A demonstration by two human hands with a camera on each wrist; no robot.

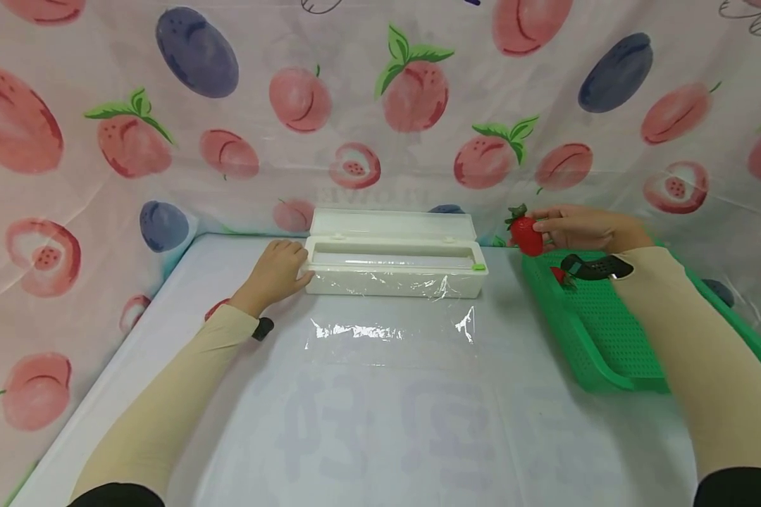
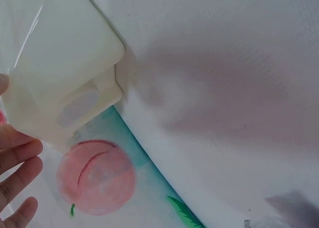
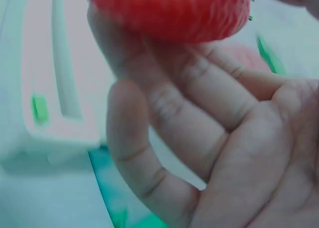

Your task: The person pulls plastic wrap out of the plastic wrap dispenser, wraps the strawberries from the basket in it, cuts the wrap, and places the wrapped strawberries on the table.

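A white plastic wrap dispenser (image 1: 393, 283) stands at the back of the table with its lid raised. Clear film (image 1: 380, 334) runs from its front onto the table. My left hand (image 1: 275, 274) holds the dispenser's left end; in the left wrist view, thumb and fingers (image 2: 20, 156) lie at the edges of that end (image 2: 65, 54). To the right, my right hand (image 1: 586, 227) pinches a red strawberry (image 1: 526, 236) with a green leafy top, raised above the basket's far left corner. The strawberry (image 3: 174, 14) rests against the fingers in the right wrist view.
A green perforated basket (image 1: 602, 377) sits on the right side of the table, partly behind my right forearm. Another strawberry (image 1: 559, 274) lies in it near the left rim. A fruit-printed cloth (image 1: 228, 197) hangs behind the table. A small green slider (image 1: 478, 267) is on the dispenser's right end.
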